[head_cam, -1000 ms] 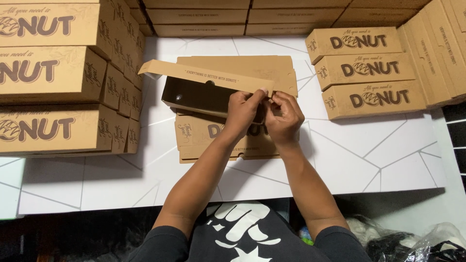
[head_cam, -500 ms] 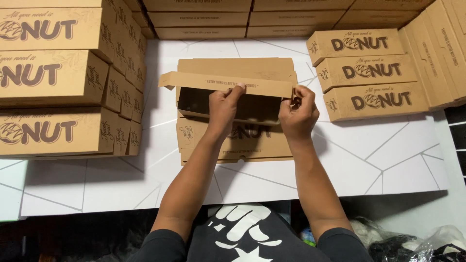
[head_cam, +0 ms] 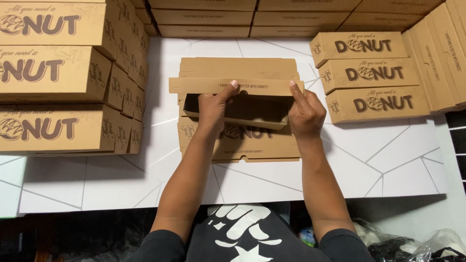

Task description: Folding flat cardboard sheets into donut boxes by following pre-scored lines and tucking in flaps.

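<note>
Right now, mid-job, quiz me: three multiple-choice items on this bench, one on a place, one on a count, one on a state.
1. Where does the box being folded lie?
A. on the white table, between the stacks
B. on top of the left stack
C. on the floor

2. How many finished boxes make up the near right stack?
A. one
B. three
C. six

3. How do the hands stand?
A. both off the box
B. only one touches it
C. both press its long flap

Answers: 1 A, it lies flat on the white table. 2 B, three printed fronts show. 3 C, the left hand and right hand finger the long flap.
</note>
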